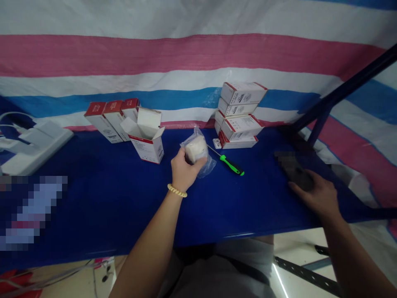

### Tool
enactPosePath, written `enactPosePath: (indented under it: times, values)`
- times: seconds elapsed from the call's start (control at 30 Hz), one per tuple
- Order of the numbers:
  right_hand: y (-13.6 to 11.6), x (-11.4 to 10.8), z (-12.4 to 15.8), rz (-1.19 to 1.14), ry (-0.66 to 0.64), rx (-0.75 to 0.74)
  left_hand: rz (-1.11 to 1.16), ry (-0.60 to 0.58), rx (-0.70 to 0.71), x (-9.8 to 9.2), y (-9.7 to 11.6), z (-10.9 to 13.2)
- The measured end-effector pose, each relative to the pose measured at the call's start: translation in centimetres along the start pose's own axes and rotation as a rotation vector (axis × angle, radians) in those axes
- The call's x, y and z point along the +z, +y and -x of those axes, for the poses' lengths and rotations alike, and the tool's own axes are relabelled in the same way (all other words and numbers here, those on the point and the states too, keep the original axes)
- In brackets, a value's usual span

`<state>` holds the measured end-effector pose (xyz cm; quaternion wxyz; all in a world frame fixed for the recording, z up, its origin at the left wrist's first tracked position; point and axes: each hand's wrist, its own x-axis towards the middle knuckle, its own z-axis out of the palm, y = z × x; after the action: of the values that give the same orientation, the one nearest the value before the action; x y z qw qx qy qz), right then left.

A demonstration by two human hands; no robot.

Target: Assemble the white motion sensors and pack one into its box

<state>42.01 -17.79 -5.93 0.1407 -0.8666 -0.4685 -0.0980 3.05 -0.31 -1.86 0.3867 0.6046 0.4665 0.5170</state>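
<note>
My left hand (182,167), with a yellow band on the wrist, is closed around a white object in a clear plastic bag (196,149), just above the blue table. What the white object is, I cannot make out. My right hand (321,192) grips the near end of a dark oblong object (293,167) at the table's right side; its far end is blurred out. Beside the bag lies a green and black screwdriver (231,164), its shaft pointing toward the bag. An opened white and red box (147,147) stands left of my left hand, flaps up.
Several closed boxes (240,116) are stacked behind the screwdriver, near a small white part (216,143). More red-topped boxes (108,120) stand at the back left. A white power strip (37,145) lies far left. A blue metal post (319,124) rises at the right.
</note>
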Motion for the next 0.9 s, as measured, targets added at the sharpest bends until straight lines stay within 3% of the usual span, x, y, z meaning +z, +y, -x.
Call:
enactPosePath:
  times: [0.23, 0.6, 0.73, 0.9]
  values:
    - [0.7, -0.1, 1.1, -0.132, 0.086, -0.119, -0.025, 0.006, -0.025, -0.1, 0.1, 0.0]
    - [1.3, 0.3, 1.9, -0.08, 0.315, -0.219, -0.025, 0.014, -0.016, -0.1, 0.2, 0.0]
    - [1.8, 0.6, 1.6, -0.069, 0.269, -0.155, -0.023, 0.009, -0.017, -0.1, 0.2, 0.0]
    - [2.0, 1.0, 0.9, -0.025, 0.119, -0.146, -0.028, 0.009, -0.013, -0.1, 0.4, 0.0]
